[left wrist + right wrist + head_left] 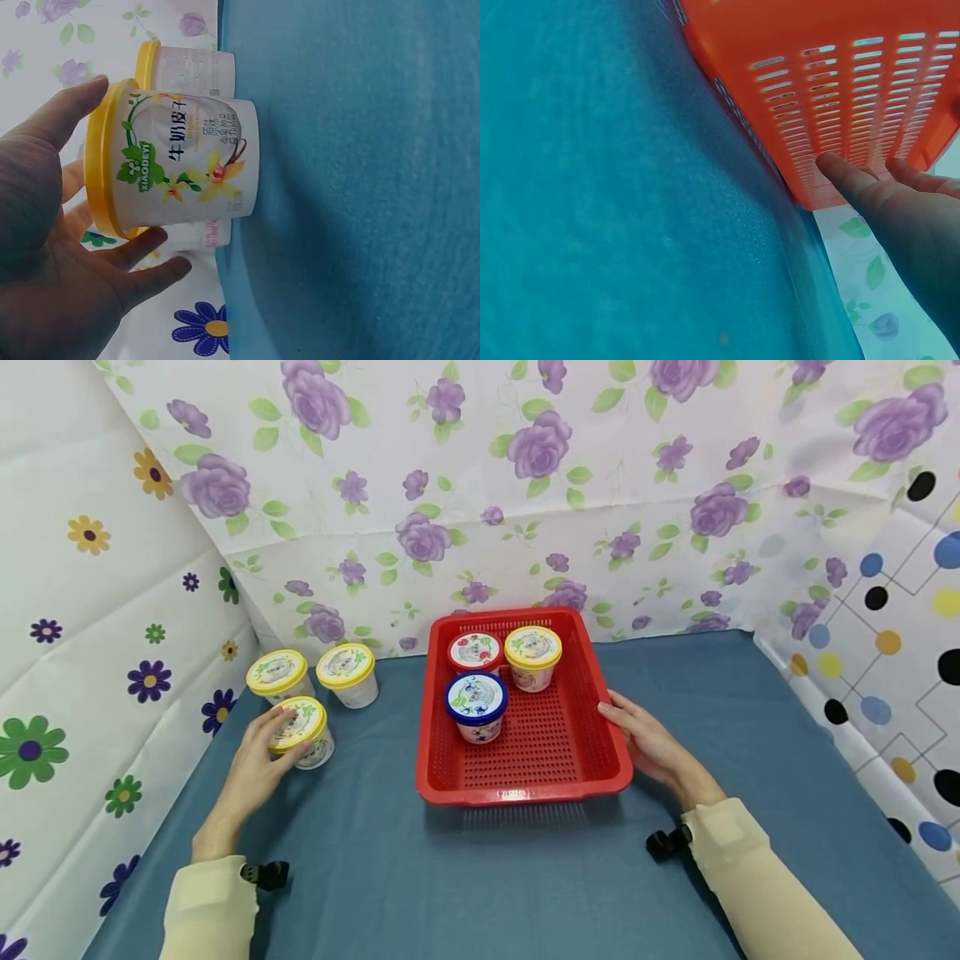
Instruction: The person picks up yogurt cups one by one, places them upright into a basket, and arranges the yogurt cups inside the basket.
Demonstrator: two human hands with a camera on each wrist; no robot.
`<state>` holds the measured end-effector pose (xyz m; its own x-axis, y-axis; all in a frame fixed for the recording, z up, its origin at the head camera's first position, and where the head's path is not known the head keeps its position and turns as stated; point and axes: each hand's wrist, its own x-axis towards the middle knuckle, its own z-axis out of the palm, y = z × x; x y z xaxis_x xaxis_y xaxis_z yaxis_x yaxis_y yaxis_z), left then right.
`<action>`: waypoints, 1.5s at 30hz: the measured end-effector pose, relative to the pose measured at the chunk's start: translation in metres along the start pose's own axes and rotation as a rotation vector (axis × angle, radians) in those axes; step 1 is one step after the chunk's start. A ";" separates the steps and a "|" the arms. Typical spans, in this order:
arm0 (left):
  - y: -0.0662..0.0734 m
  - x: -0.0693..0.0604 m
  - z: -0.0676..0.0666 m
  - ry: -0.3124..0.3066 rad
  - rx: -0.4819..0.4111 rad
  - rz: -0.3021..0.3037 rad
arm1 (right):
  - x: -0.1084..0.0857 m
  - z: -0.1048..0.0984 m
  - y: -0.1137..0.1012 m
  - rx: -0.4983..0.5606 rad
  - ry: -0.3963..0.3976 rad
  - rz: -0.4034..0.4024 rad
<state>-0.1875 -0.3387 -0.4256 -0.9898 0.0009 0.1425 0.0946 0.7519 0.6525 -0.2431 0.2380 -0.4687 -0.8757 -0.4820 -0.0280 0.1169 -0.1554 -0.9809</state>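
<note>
My left hand (251,772) grips a white tub with a yellow lid (306,727), its thumb and fingers round the lid. In the left wrist view the tub (184,161) stands upright on the cloth, and two fingers spread below the lid. Two more yellow-lidded tubs stand close behind, one at the left (277,670) and one to its right (348,668). My right hand (660,747) holds the right rim of a red basket (525,794), thumb over the rim. Its fingers lie along the slotted outer wall (780,97) in the right wrist view.
Inside the basket stand a red-lidded tub (476,650), a yellow-lidded tub (533,652) and a blue-lidded tub (477,702). A blue cloth (480,885) covers the table. Patterned sheets (465,468) hang behind and at both sides.
</note>
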 end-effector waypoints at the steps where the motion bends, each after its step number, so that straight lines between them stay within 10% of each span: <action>1: -0.001 0.000 0.000 0.006 0.002 0.011 | 0.000 0.000 0.000 0.000 0.001 0.000; 45: -0.007 0.002 0.007 0.093 0.018 0.017 | 0.000 0.000 0.000 0.005 0.001 0.007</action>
<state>-0.1913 -0.3391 -0.4346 -0.9739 -0.0470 0.2223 0.1082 0.7642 0.6359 -0.2436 0.2380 -0.4685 -0.8752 -0.4824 -0.0352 0.1257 -0.1565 -0.9796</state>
